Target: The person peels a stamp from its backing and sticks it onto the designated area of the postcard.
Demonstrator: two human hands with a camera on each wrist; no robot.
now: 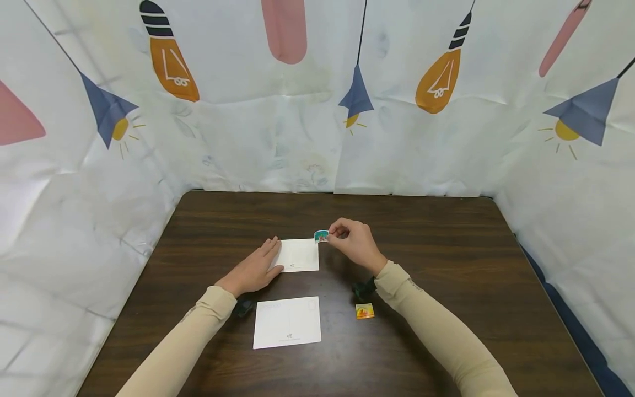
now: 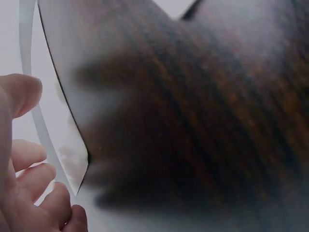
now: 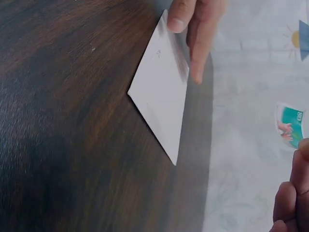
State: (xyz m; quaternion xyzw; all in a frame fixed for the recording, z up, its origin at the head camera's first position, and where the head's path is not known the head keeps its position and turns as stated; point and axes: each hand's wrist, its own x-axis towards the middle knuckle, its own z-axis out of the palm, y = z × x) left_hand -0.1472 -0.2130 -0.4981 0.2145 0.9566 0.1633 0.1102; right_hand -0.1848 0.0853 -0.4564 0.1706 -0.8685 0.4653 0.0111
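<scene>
A white postcard [image 1: 301,256] lies on the dark wooden table. My left hand [image 1: 254,269] rests on its left side with the fingers extended and the thumb near the lower edge. Between thumb and fingertips, my right hand [image 1: 358,242] pinches a small teal stamp [image 1: 321,235] at the postcard's upper right corner. In the right wrist view the stamp [image 3: 290,126] shows a teal face with a pink figure and a white border, held above the table. Whether it touches the card cannot be told.
A second white postcard [image 1: 288,323] with a small printed mark lies nearer the front. To its right is a yellow-orange stamp [image 1: 364,311], below the right wrist. A printed white curtain [image 1: 297,143] hangs behind the brown table [image 1: 436,231].
</scene>
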